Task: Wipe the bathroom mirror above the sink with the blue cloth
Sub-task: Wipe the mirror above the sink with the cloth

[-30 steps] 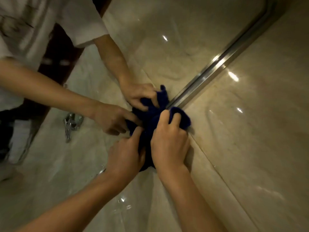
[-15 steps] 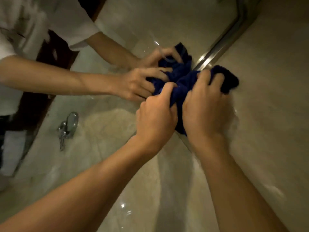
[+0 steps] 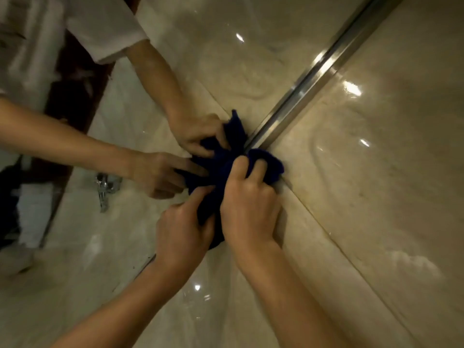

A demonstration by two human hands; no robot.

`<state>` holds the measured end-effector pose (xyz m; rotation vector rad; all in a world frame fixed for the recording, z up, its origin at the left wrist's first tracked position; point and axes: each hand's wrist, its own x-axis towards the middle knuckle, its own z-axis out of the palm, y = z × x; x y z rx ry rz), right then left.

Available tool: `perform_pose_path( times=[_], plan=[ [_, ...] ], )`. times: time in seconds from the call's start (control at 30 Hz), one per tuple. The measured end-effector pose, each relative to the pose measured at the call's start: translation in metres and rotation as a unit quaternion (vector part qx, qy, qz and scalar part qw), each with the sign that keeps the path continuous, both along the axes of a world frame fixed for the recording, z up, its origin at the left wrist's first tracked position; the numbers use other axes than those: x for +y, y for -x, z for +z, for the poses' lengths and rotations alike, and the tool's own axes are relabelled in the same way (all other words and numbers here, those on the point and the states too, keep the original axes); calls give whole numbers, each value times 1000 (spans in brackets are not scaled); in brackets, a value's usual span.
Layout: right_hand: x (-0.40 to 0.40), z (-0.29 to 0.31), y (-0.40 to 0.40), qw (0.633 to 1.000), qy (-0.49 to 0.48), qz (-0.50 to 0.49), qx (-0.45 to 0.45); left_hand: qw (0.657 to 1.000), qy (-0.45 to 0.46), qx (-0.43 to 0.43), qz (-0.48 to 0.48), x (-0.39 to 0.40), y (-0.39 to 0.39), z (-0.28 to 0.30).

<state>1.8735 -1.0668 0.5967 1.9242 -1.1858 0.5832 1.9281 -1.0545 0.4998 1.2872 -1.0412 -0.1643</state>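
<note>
The dark blue cloth (image 3: 267, 164) is bunched up and pressed against the mirror (image 3: 200, 59), right where its shiny metal edge strip (image 3: 313, 74) runs diagonally. My right hand (image 3: 248, 209) grips the cloth from above, fingers curled over its top fold. My left hand (image 3: 183, 229) holds the cloth's lower left side, thumb pushing into it. The mirror shows both hands and the cloth reflected, meeting the real ones at the glass. Much of the cloth is hidden under my hands.
Glossy beige marble tiles (image 3: 376, 172) fill the right and bottom, with a tile joint running down to the right. In the mirror I see a chrome tap (image 3: 105, 187), a white T-shirt sleeve (image 3: 100, 26) and a dark door frame.
Half a second ago both hands and the cloth were further up along the metal strip. They have slid back down it to about where they were a second ago.
</note>
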Motion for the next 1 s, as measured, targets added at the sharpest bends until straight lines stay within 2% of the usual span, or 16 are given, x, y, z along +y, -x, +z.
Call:
perform_pose_path(
  times=[0.13, 0.2, 0.27, 0.43, 0.57, 0.67, 0.77, 0.9, 1.0],
  plan=[
    [16, -26, 0, 985, -162, -26, 52, 993, -104, 47, -4, 17, -4, -32],
    [21, -23, 3, 971, -239, -15, 23, 992, -121, 39, -11, 25, -7, -32],
    [26, -5, 9, 963, -269, -9, -29, 994, -100, 32, -16, 31, -9, -19],
    [45, 80, 17, 989, -106, 0, -106, 995, 91, 49, -17, 28, -5, 72],
    [41, 116, 13, 991, 1, 10, -137, 986, 156, 57, 15, 16, -5, 120],
    [21, 95, 7, 994, -2, -21, -107, 989, 145, 27, 21, 4, -4, 100],
    [8, 53, -1, 994, -15, -28, -107, 995, 96, -16, 10, -3, -2, 49],
    [3, -12, -6, 990, -91, -10, -110, 999, 30, -12, 17, -1, 2, -18],
    [0, -43, -5, 990, -101, -20, -95, 1000, 6, -5, 13, 1, 4, -47]
  ],
)
